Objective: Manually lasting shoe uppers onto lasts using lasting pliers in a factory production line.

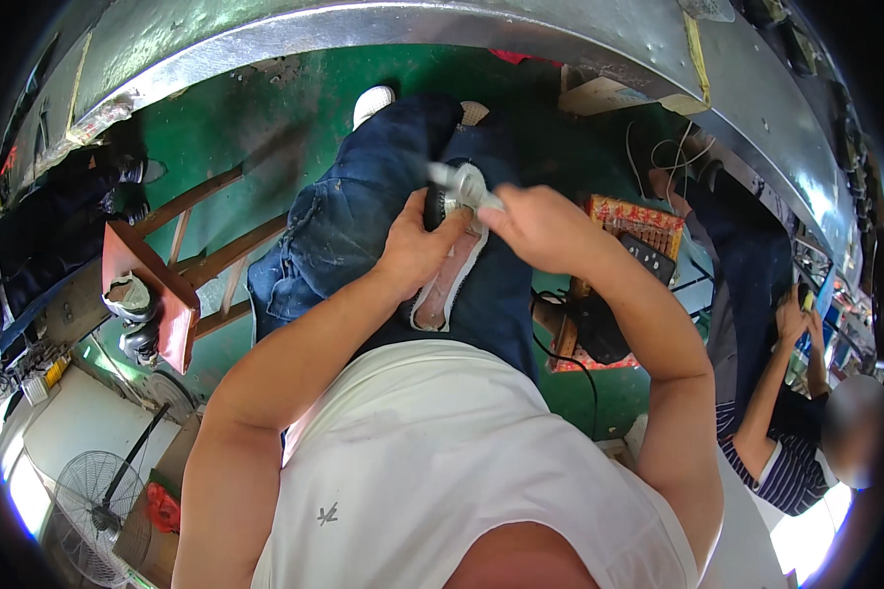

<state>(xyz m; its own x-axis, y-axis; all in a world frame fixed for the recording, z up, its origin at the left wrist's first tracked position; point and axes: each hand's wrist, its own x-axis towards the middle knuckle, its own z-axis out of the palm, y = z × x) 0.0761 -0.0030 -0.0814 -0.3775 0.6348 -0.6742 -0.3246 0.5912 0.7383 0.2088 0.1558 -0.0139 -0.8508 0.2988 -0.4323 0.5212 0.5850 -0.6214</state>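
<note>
A shoe upper (448, 285) with a pinkish underside and a pale rim rests bottom up across my lap, over blue jeans. My left hand (417, 243) is closed around its side near the far end, where a black part (434, 208) shows beside the fingers. Above that far end, my right hand (535, 228) grips a pale-handled tool (452, 177). Motion smears the tool's head, so its kind is unclear, and I cannot tell whether it touches the shoe upper.
A curved metal bench edge (363, 34) runs across the far side. To the left stands a wooden stool (172, 285) holding a dark shoe; a fan (98, 501) is at lower left. A red-patterned box (638, 218) stands right. Another person (786, 432) works at far right.
</note>
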